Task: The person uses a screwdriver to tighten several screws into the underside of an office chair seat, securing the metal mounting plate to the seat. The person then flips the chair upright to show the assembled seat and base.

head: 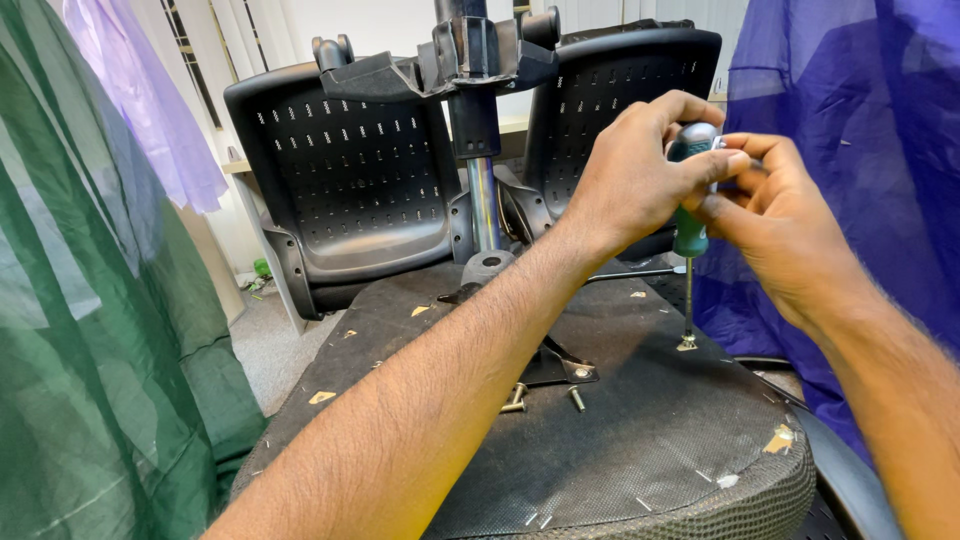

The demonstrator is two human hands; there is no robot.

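Gripping the screwdriver, both hands clench it; the tip may slip off the screw if tilted.

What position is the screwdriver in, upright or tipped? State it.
Upright. The screwdriver stands with its shaft vertical, tip down on the seat underside, handle gripped by both hands.
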